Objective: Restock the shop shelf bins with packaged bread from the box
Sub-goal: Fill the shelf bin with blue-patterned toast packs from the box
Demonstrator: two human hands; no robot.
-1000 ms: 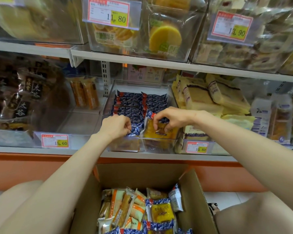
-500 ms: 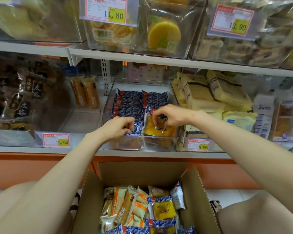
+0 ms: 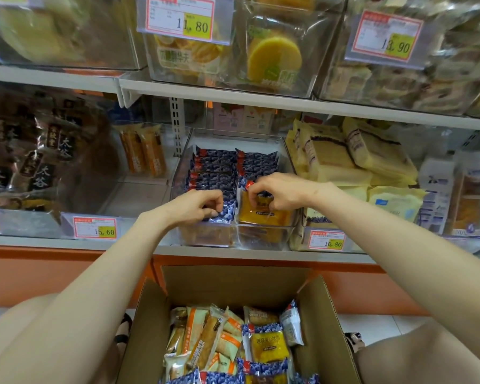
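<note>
Fingers (image 3: pixel 257 193) pinching packets (image 3: pixel 261 217): left hand (image 3: pixel 194 205), right hand (image 3: pixel 281 192)

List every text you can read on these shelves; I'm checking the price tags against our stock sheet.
"11.80": upper middle tag, on a clear bin.
"13.90": upper right tag, on a clear bin.
"15.60": lower left tag, at the shelf edge.
"10.80": lower right tag, at the shelf edge.
"太谷": dark packets, far left.
Too blurred or small to read: the small print on all four tags, and the lettering on the yellow packet in the box.
</note>
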